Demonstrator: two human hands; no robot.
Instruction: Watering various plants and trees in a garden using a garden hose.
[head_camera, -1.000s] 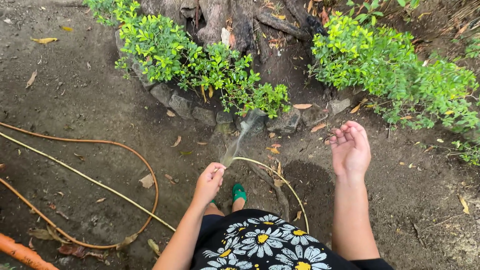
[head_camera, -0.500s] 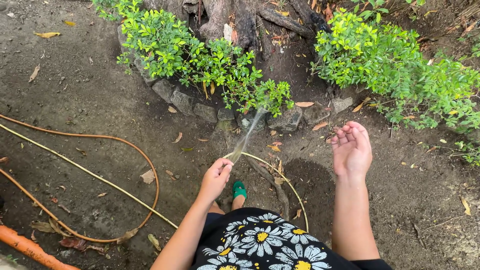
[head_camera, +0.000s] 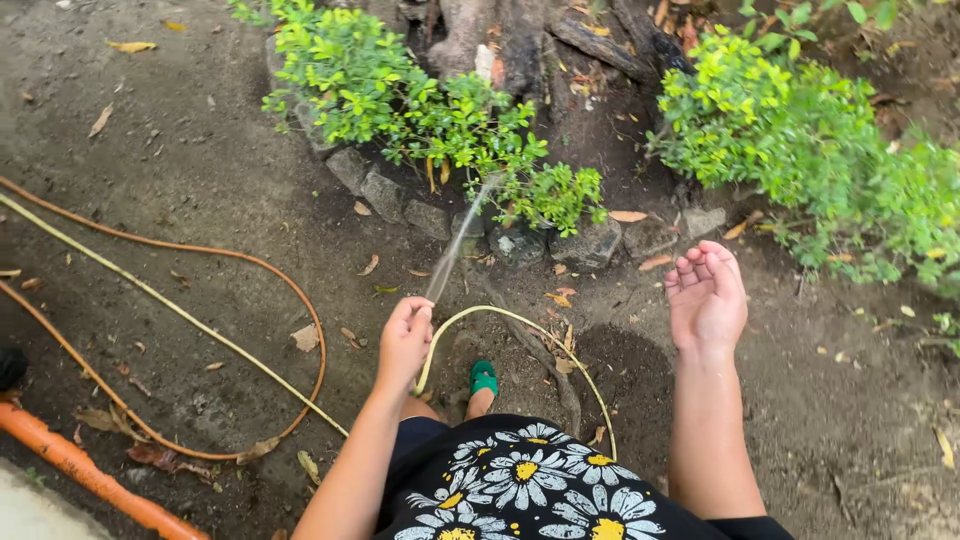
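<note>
While the left hand (head_camera: 405, 338) was curled shut around the end of a thin yellow hose (head_camera: 520, 330), a narrow jet of water (head_camera: 455, 245) shot from its fingertips up and away toward the plants. That hose was pale yellow-green and slender; it came out below the fist, arched to the right over the bare dirt, and dropped down beside the black dress with white daisies (head_camera: 530, 490). Far left of the fist, a thick orange pipe (head_camera: 80, 470) lay along the ground, and an orange hose (head_camera: 300, 320) looped round beside a straight stretch of yellow line (head_camera: 170, 310). Beyond the fist, past the jet, a row of grey stones (head_camera: 400, 205) edged a low green shrub (head_camera: 400, 100) at the foot of a tree trunk (head_camera: 490, 35). Just below and right of the fist, a green shoe (head_camera: 484, 377) showed on the soil. Further right, the right hand (head_camera: 707, 300) hung empty, palm up, fingers loosely together and slightly bent, well apart from the hose. Beyond it spread a larger bright green bush (head_camera: 800, 150), with dry leaves (head_camera: 630, 215) scattered between.
</note>
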